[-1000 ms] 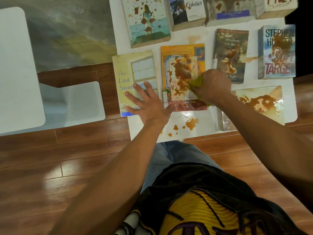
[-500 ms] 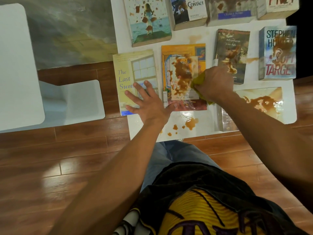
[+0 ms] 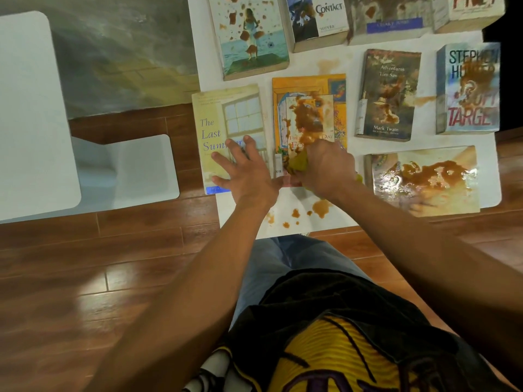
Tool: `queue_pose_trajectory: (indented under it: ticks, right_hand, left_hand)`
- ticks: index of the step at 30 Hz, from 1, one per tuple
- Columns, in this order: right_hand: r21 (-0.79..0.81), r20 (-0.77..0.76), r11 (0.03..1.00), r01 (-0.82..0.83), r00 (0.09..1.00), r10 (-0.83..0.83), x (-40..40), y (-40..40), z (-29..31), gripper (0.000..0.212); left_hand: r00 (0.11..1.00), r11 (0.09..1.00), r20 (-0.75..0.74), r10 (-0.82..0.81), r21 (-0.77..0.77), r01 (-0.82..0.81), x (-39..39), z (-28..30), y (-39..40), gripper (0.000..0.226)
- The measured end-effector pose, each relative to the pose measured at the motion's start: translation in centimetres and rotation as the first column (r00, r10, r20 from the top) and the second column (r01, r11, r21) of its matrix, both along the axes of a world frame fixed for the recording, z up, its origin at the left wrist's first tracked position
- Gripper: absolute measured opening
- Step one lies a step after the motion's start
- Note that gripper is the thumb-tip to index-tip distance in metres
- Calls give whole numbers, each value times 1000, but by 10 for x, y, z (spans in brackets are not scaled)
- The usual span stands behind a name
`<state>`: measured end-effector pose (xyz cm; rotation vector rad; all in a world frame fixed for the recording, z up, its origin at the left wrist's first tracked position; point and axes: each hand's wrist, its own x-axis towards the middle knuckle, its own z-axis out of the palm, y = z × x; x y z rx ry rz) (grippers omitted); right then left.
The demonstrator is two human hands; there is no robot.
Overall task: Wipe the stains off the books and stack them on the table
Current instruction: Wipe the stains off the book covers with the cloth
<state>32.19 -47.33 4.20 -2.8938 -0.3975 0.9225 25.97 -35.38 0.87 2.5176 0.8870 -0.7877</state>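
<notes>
Several books with brown stains lie on a white sheet (image 3: 311,55) on the wooden floor. An orange book (image 3: 308,108) in the middle carries a big brown smear. My right hand (image 3: 325,168) grips a yellow-green cloth (image 3: 297,162) and presses it on the lower part of that book. My left hand (image 3: 243,174) lies flat with spread fingers on the pale yellow book "The Last Summer" (image 3: 226,125), its thumb at the orange book's lower edge. A stained glossy book (image 3: 424,179) lies to the right.
A white table (image 3: 31,114) stands at the left over the wooden floor. Brown drips (image 3: 319,207) mark the sheet's near edge. A Mark Twain book (image 3: 387,94), a "Soft Target" book (image 3: 469,89) and a row of stained books (image 3: 252,35) lie farther away.
My right hand with the cloth has slid down and to the left across the orange book, toward its lower edge. My left hand has stayed flat on the yellow book.
</notes>
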Motion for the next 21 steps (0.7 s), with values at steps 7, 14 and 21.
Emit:
queue_pose_trajectory:
  ticks: [7, 14, 21]
  right_hand:
    - [-100, 52, 995, -18, 998, 23, 6, -29, 3, 26]
    - [-16, 19, 999, -43, 999, 43, -8, 6, -4, 30]
    - [-103, 56, 994, 46, 998, -41, 4, -38, -1, 37]
  left_hand:
    - [999, 1000, -36, -11, 1, 11, 4, 4, 3, 120]
    - [999, 1000, -38, 0, 4, 0, 4, 7, 2, 123]
    - [999, 1000, -34, -17, 21, 18, 5, 6, 0, 121]
